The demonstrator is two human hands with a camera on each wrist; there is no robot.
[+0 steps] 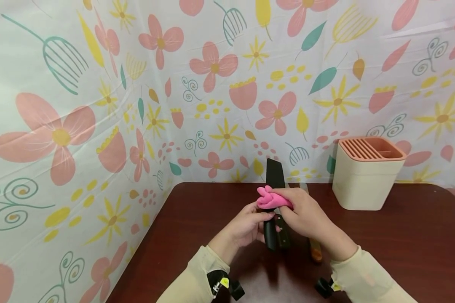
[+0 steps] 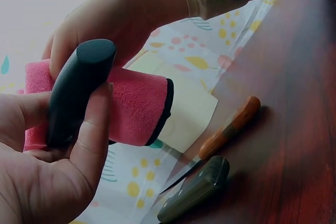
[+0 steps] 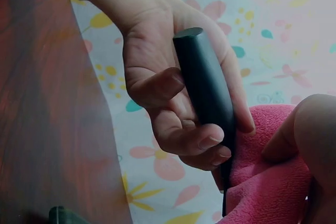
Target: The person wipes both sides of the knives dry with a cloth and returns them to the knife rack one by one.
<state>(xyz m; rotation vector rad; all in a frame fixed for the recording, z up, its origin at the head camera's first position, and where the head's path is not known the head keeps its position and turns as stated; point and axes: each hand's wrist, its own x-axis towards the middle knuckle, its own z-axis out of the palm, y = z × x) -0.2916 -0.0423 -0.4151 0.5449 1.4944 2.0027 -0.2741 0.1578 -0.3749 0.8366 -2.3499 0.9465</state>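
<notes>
My left hand (image 1: pixel 242 227) grips the black handle (image 3: pixel 205 82) of a kitchen knife, its fingers and thumb around it. The knife's broad black blade (image 1: pixel 274 172) points up and away toward the wall. In my right hand (image 1: pixel 307 212) is a bunched pink cloth (image 1: pixel 271 200), pressed over the blade just above the handle and hiding that part. Below them on the table lie a knife with a dark riveted handle (image 2: pixel 202 190) and a slim knife with an orange-brown wooden handle (image 2: pixel 231 124).
A cream knife holder (image 1: pixel 364 185) with a slotted salmon-coloured top stands at the back right of the dark red-brown table (image 1: pixel 174 256). A flower-patterned sheet (image 1: pixel 220 113) hangs behind the table and along its left side.
</notes>
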